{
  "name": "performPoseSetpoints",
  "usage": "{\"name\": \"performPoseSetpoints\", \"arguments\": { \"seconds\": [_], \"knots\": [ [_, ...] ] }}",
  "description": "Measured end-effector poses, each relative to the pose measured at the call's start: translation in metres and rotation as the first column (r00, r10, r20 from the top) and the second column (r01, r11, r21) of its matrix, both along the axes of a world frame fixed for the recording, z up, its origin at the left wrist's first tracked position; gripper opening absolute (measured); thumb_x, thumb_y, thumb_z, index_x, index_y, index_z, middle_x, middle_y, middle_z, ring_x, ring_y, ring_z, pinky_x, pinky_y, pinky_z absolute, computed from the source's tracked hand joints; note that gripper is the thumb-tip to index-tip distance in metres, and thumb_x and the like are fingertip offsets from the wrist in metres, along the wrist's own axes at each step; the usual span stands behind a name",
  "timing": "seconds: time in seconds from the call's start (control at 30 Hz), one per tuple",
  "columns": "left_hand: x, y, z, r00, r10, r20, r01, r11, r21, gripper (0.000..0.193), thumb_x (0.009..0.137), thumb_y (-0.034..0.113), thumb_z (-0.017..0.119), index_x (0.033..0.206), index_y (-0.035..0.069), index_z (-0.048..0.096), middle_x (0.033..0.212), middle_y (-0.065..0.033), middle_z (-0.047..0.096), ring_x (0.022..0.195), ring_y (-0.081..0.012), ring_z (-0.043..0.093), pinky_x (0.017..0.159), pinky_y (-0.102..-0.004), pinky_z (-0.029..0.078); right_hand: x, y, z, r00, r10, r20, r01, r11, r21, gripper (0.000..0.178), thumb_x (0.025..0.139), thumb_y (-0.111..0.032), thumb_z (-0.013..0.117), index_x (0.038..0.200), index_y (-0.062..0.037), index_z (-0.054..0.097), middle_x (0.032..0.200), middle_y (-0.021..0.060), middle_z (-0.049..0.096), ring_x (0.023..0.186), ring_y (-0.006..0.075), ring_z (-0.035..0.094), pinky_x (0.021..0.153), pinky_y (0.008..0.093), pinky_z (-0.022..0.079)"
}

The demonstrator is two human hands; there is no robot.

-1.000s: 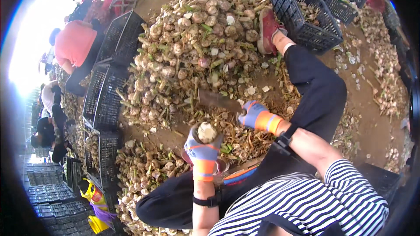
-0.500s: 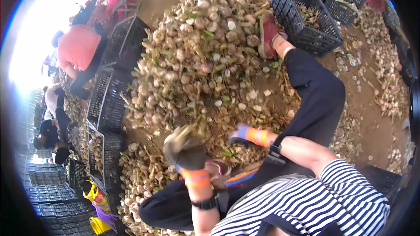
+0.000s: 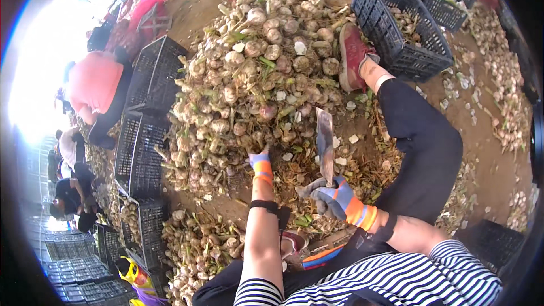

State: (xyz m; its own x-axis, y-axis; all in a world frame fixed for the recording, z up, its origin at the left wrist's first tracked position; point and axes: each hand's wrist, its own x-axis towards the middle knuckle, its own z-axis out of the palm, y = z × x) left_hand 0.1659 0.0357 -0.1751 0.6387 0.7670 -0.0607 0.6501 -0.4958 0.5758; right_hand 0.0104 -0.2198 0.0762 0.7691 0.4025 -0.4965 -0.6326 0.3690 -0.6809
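Your gloved right hand (image 3: 334, 198) is clamped on a knife (image 3: 325, 144) whose blade points to twelve o'clock, while your left hand (image 3: 260, 161) reaches into the garlic pile (image 3: 255, 79) at eleven o'clock, its grip hidden.

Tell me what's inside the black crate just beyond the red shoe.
The black crate holds a shallow layer of garlic bulbs, seen through its open top near the red shoe. Its walls hide whatever lies lower down and its floor.

Bright daylight, blown-out glare at left edge, strong fisheye bending, dark vignetted corners, centre sharp
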Motion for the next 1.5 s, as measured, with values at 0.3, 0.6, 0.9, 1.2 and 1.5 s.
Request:
{"name": "performPoseSetpoints", "arguments": {
  "seconds": [0.3, 0.6, 0.9, 1.2, 1.5],
  "knots": [
    [-0.091, -0.05, 0.025, 0.919, -0.316, 0.236, 0.394, 0.762, -0.514, 0.037, 0.073, 0.022, 0.076, 0.106, 0.008, 0.066, 0.086, -0.0047, 0.068, 0.078, -0.0177, 0.062, 0.074, -0.0284, 0.048, 0.02, -0.024, -0.004, 0.973, -0.226, 0.036, 0.227, 0.973, -0.029, 0.025, 0.08, -0.011, 0.052, 0.093, 0.0069, 0.063, 0.051, 0.0018, 0.052, 0.04, 0.0082, 0.047, 0.04, 0.0219, 0.041],
    [-0.009, 0.014, 0.004, 0.986, -0.165, 0.0, 0.163, 0.974, -0.155, 0.052, 0.075, 0.033, 0.065, 0.113, -0.001, 0.056, 0.113, -0.0225, 0.057, 0.103, -0.0349, 0.056, 0.087, -0.0383, 0.045, 0.015, -0.008, 0.014, 0.997, -0.073, -0.02, 0.071, 0.996, -0.047, 0.022, 0.083, -0.011, 0.054, 0.098, -0.0008, 0.065, 0.054, -0.0019, 0.056, 0.043, 0.0039, 0.049, 0.037, 0.0168, 0.035],
    [-0.121, -0.039, 0.029, 0.842, -0.446, -0.304, 0.42, 0.895, -0.151, 0.059, 0.067, 0.024, 0.068, 0.119, 0.003, 0.05, 0.113, -0.0209, 0.057, 0.106, -0.0341, 0.054, 0.091, -0.0379, 0.043, 0.021, -0.016, -0.013, 0.979, -0.201, -0.024, 0.2, 0.979, -0.026, 0.018, 0.083, -0.009, 0.056, 0.095, -0.0012, 0.067, 0.064, 0.001, 0.062, 0.045, 0.004, 0.049, 0.042, 0.0187, 0.039],
    [-0.111, -0.043, 0.014, 0.875, -0.483, -0.021, 0.412, 0.767, -0.493, 0.075, 0.06, 0.017, 0.078, 0.125, 0.004, 0.044, 0.113, -0.0194, 0.057, 0.099, -0.0284, 0.059, 0.084, -0.0324, 0.049, 0.013, -0.008, -0.009, 0.921, 0.001, 0.39, 0.125, 0.946, -0.298, 0.021, 0.082, -0.008, 0.055, 0.098, -0.003, 0.067, 0.066, -0.001, 0.06, 0.054, 0.0024, 0.05, 0.047, 0.0165, 0.038],
    [-0.161, -0.002, 0.057, 0.761, -0.425, 0.49, 0.649, 0.482, -0.589, 0.04, 0.083, 0.02, 0.054, 0.12, 0.004, 0.05, 0.112, -0.0136, 0.055, 0.102, -0.0271, 0.051, 0.089, -0.0392, 0.041, 0.006, -0.01, 0.002, 0.508, 0.853, 0.123, -0.088, 0.193, -0.977, 0.034, 0.069, -0.038, 0.06, 0.081, -0.0062, 0.065, 0.075, 0.017, 0.064, 0.077, 0.0352, 0.062, 0.069, 0.0418, 0.049]
  ]
}}
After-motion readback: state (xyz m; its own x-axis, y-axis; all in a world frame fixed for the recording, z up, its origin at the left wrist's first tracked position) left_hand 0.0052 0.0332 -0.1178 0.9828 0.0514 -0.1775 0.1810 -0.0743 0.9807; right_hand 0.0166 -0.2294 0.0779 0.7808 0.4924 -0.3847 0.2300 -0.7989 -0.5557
